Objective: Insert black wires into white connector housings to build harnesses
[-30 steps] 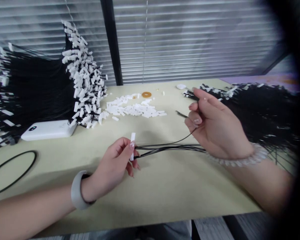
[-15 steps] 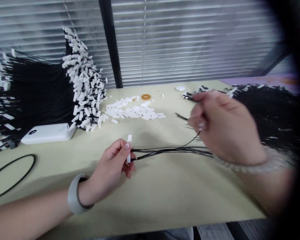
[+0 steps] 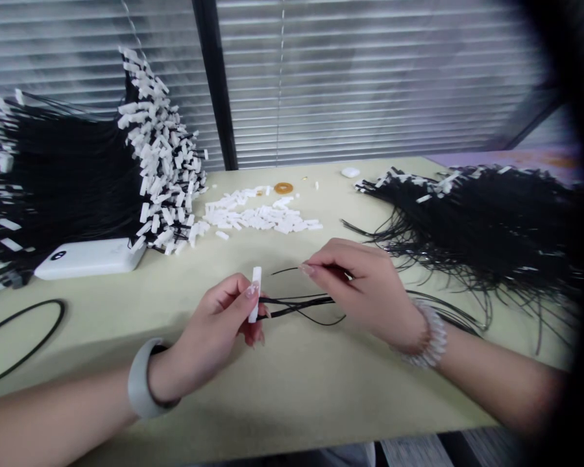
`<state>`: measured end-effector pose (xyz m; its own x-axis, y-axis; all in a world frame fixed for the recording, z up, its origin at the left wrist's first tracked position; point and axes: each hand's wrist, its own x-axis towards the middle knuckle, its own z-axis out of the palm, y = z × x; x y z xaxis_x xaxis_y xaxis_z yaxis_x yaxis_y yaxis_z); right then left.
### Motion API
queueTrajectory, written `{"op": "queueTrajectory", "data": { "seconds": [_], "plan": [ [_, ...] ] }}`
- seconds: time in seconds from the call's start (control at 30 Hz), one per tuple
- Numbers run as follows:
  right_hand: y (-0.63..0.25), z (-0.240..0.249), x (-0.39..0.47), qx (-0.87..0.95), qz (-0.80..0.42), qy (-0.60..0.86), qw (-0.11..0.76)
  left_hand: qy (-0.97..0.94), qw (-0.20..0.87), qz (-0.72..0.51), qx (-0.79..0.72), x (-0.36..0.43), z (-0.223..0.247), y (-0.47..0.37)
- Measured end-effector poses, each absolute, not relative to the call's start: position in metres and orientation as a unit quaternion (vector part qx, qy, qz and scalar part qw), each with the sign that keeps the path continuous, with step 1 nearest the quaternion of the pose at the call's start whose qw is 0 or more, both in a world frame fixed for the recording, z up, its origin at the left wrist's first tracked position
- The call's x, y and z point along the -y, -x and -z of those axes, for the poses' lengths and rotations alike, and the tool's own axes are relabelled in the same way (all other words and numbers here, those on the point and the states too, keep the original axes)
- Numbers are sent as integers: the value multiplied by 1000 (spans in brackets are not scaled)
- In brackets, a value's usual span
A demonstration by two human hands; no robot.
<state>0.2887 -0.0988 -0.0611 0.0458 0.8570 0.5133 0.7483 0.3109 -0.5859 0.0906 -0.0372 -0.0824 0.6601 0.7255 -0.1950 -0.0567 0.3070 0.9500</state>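
Between its thumb and fingers, my left hand (image 3: 224,308) pinches a narrow white connector block (image 3: 255,295). Several thin black wires (image 3: 292,306) run rightward from behind the block, and their attachment is partly hidden by my fingers. My right hand (image 3: 355,282) is closed just right of the block, above these wires. Its thumb and forefinger grip one thin black wire (image 3: 287,270), whose free tip points left toward the block without touching it. Past my right hand, the rest of the wire bundle (image 3: 452,308) curves over the table.
Loose white connector blocks (image 3: 267,217) lie at the table's middle back, beside an amber ring (image 3: 283,187). Left stands a big stack of black wires (image 3: 78,175) with white ends, behind a white power bank (image 3: 90,257). More black wires (image 3: 496,220) are heaped right; a black cable (image 3: 61,318) loops left.
My right hand has come down and left from the heap side, bringing the wire's free end near the block. My left hand has barely moved, still pinching the block.
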Motion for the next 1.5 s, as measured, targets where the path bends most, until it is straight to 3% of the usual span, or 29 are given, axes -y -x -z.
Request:
{"op": "queueTrajectory", "data": {
  "seconds": [0.43,0.63,0.9,1.17,1.33,1.5],
  "plan": [
    [-287,68,97,715,8,531,455,-560,726,-232,-323,37,84,-90],
    [-291,71,98,766,109,495,396,-584,719,-208,-314,38,84,-91],
    [-282,70,101,810,100,483,317,-727,623,-117,-265,43,77,-86],
    [-273,71,106,823,98,454,328,-814,530,-103,-213,43,76,-86],
    [-278,67,101,810,69,479,332,-744,605,-122,-257,41,80,-88],
    [-311,50,91,679,88,632,363,-588,687,-258,-341,34,86,-93]
  ]
}}
